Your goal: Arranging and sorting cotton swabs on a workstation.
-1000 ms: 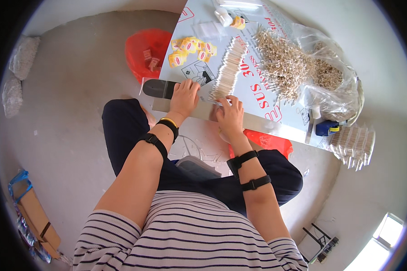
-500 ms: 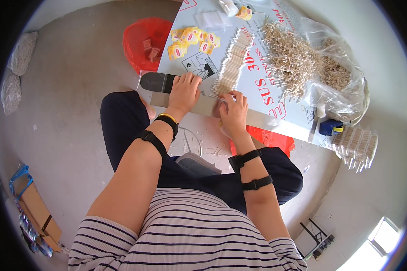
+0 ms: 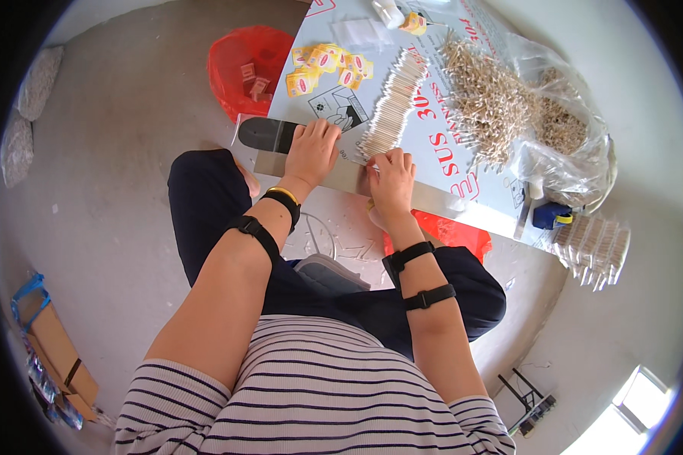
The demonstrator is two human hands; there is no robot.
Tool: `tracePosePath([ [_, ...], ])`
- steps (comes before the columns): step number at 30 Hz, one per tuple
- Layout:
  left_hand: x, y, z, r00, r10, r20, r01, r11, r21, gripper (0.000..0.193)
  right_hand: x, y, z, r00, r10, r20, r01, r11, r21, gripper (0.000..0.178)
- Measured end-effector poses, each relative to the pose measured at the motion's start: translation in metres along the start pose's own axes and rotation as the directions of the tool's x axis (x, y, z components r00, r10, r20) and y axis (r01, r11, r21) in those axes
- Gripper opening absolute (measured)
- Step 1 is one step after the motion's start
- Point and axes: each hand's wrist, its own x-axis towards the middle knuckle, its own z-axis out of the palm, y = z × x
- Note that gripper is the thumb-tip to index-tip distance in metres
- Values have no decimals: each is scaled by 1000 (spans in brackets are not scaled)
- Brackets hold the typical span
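Note:
My left hand (image 3: 313, 154) lies at the near left edge of the table, its fingers stretched over the right end of a flat black pad (image 3: 259, 135) with a rounded end, in a clear sleeve. A long row of wooden-stick cotton swabs (image 3: 393, 106) runs away from me, side by side. At its near end my right hand (image 3: 392, 184) is closed, thumb and fingertips pinched on swabs at the table edge; how many is hidden. Several small yellow packets (image 3: 322, 64) lie beyond my left hand.
A loose heap of swabs (image 3: 493, 106) spills from a clear bag (image 3: 577, 167) at right. Bundled swabs (image 3: 596, 246) and a blue tape dispenser (image 3: 550, 215) sit at the right corner. A red bag (image 3: 231, 72) stands left of the table. Clear sachets (image 3: 360, 34) lie at the back.
My right hand has shifted slightly at the near end of the swab row. The left hand stays on the black pad. The view has moved a little.

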Motion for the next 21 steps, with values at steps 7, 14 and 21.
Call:
tracePosePath([
  [7, -10, 10, -21, 996, 80, -41, -86, 981, -176, 20, -8, -13, -14, 1000, -17, -12, 17, 999, 41, 13],
  [14, -34, 47, -59, 946, -156, 284, 317, 624, -714, 19, -24, -42, -61, 994, -113, 10, 107, 965, 237, 9],
  [21, -60, 52, -75, 942, -178, 285, 335, 551, -764, 12, -49, -59, -82, 998, -63, -2, 60, 944, 323, 7],
])
